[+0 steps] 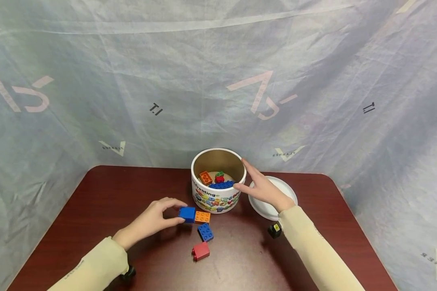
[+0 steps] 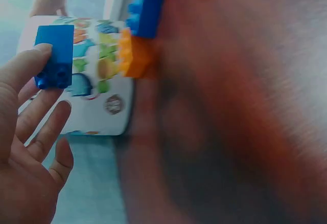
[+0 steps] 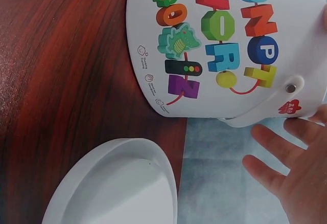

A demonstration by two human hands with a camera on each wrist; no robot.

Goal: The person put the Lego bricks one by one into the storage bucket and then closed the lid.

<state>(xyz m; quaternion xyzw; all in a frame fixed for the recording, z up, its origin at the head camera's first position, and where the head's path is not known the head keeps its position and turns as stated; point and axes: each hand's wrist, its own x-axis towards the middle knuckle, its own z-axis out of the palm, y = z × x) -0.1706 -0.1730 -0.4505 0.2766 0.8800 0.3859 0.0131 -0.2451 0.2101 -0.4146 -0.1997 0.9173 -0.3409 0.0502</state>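
My left hand (image 1: 154,218) pinches a blue toy building brick (image 1: 187,214) between thumb and fingers. In the left wrist view that brick (image 2: 57,55) stands out in front of the printed bucket (image 2: 115,88), its studs toward the bottom. An orange brick (image 1: 202,217) lies just right of it in the head view. My right hand (image 1: 264,189) rests at the right rim of the white bucket (image 1: 218,205), thumb and fingers extended along the edge. Inside the bucket are an orange brick (image 1: 205,178), a red brick (image 1: 219,178), a small green piece and blue bricks (image 1: 222,185).
Nearer me on the dark red table (image 1: 240,262) lie another blue brick (image 1: 205,232) and a red brick (image 1: 201,251). A round white lid (image 1: 290,194) rests on the table to the bucket's right, partly beneath my right forearm. Grey cloth (image 1: 200,81) hangs behind the table.
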